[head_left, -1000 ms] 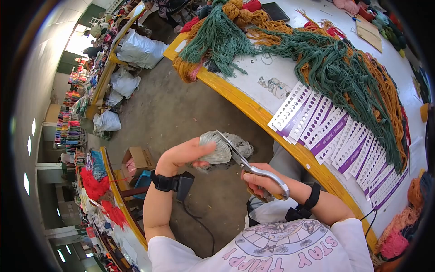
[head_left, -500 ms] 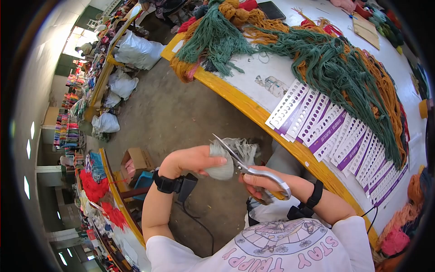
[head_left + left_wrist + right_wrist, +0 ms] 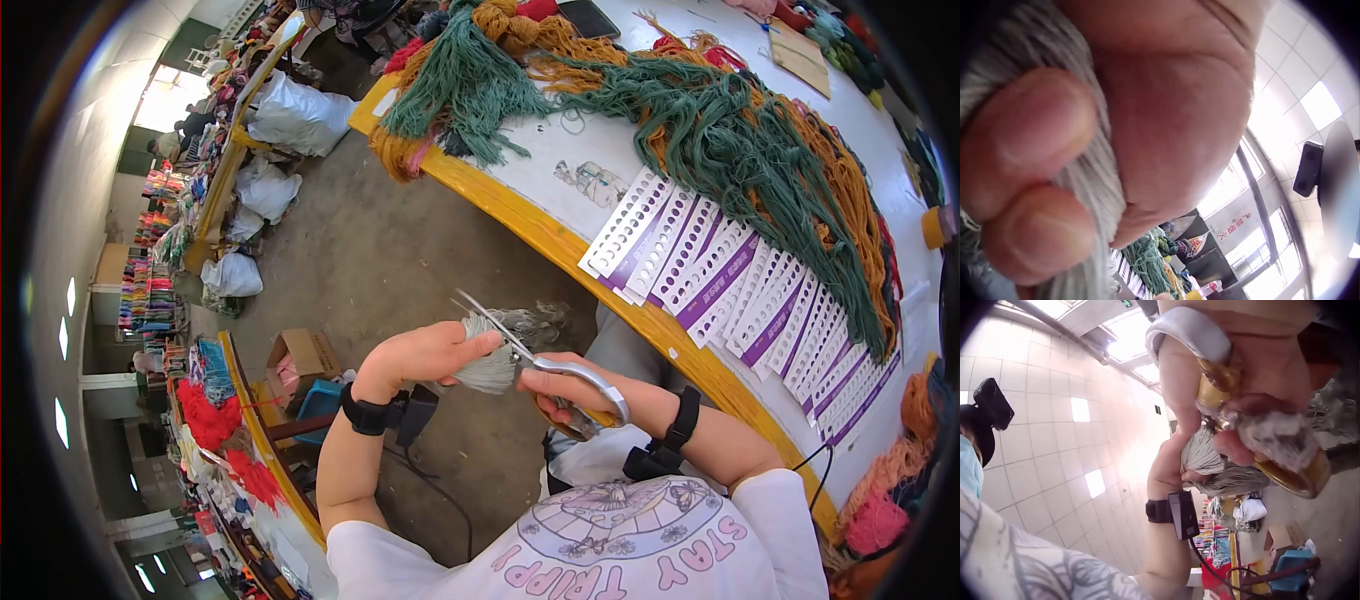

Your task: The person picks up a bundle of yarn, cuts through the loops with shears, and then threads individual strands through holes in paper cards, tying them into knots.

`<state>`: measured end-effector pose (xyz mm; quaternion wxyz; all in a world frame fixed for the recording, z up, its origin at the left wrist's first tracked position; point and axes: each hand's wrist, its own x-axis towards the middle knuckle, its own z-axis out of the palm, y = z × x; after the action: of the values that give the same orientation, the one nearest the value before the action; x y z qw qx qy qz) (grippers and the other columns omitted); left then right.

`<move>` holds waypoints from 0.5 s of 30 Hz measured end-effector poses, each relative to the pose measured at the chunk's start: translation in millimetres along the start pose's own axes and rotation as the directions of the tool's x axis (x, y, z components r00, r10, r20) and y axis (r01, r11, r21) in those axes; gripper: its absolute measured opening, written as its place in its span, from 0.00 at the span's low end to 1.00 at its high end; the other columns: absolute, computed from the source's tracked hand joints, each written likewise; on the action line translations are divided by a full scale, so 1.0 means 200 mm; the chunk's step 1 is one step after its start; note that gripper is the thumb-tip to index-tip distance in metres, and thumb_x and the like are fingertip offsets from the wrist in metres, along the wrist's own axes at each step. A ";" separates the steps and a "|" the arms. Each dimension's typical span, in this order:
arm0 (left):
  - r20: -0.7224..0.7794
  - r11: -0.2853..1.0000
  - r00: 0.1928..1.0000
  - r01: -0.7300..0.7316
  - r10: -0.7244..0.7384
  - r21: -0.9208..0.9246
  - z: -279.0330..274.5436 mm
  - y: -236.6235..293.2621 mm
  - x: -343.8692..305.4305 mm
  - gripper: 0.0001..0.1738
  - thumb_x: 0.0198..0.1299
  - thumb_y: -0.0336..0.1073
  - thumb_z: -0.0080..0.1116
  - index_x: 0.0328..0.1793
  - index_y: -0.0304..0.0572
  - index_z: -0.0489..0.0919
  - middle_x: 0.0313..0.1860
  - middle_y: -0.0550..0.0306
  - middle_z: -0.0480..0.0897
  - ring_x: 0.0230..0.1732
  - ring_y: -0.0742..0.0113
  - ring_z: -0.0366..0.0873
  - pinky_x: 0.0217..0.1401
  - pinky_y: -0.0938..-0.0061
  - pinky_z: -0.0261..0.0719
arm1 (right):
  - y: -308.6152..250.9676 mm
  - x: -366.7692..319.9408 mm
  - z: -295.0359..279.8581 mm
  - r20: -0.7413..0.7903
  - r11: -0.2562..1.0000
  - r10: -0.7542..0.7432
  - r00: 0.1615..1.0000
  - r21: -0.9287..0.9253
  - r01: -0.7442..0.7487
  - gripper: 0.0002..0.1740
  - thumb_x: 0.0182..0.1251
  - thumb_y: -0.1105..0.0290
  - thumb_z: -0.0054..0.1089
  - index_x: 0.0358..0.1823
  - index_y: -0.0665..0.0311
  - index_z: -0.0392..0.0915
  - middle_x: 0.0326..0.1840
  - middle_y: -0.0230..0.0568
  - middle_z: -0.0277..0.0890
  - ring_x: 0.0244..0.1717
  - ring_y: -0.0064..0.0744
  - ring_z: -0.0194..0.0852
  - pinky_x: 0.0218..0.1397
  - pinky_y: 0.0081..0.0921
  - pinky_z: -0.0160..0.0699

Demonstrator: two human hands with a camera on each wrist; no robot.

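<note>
In the head view my left hand (image 3: 425,355) grips a bundle of pale grey yarn (image 3: 490,372), thumb laid across it. The left wrist view shows fingertips (image 3: 1047,119) curled over the yarn strands (image 3: 1094,187). My right hand (image 3: 575,392) holds a large pair of scissors (image 3: 608,385) with silver and gold handles. Their blades point up and left, across the yarn just past my left thumb. Loose yarn ends spread behind the blades. In the right wrist view, whitish material is wrapped round part of one gold scissor handle (image 3: 1282,439).
To my right stands a white table with a yellow edge (image 3: 520,222). Green yarn (image 3: 720,140) and orange yarn are heaped on it beside overlapping purple-and-white punched cards (image 3: 690,260). White sacks (image 3: 300,112), a cardboard box (image 3: 305,360) and a blue stool (image 3: 320,408) stand to the left.
My left thumb has come down over the yarn, and the bundle has turned in the hand. The scissors and right hand have shifted slightly left, blades still across the yarn.
</note>
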<state>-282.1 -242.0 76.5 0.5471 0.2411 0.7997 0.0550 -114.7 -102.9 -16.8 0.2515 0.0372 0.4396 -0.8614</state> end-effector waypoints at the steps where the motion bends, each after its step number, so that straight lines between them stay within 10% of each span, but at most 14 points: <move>1: 0.004 1.000 1.000 -0.008 0.008 0.016 0.00 0.00 0.00 0.38 0.61 0.65 0.35 0.26 0.31 0.74 0.15 0.55 0.71 0.18 0.68 0.69 0.26 0.72 0.69 | -0.03 0.00 -0.01 0.017 0.999 0.042 0.999 -0.030 -0.042 0.21 0.66 0.51 0.48 0.37 0.66 0.69 0.17 0.28 0.61 0.17 0.15 0.59 0.20 0.15 0.58; 5: 0.040 0.998 0.999 -0.022 0.019 0.066 -0.01 0.00 -0.01 0.37 0.61 0.63 0.36 0.25 0.32 0.74 0.14 0.56 0.71 0.17 0.69 0.69 0.24 0.73 0.69 | -0.05 -0.03 -0.02 0.055 0.990 0.139 0.989 -0.029 -0.138 0.22 0.66 0.50 0.47 0.40 0.66 0.68 0.19 0.28 0.62 0.20 0.16 0.61 0.22 0.15 0.58; 15: -0.167 0.769 0.980 -0.186 0.104 -0.611 -0.09 -0.11 -0.03 0.25 0.65 0.54 0.37 0.34 0.39 0.74 0.15 0.64 0.72 0.14 0.82 0.62 0.12 0.87 0.55 | 0.06 -0.13 -0.08 0.267 0.963 0.117 0.957 0.205 -0.175 0.33 0.63 0.36 0.32 0.51 0.59 0.62 0.30 0.28 0.64 0.29 0.19 0.64 0.29 0.20 0.66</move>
<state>-304.1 -261.1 80.0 0.5395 0.1038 0.7475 0.3735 -88.7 -85.9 -28.8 0.3628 -0.0116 0.2991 -0.8825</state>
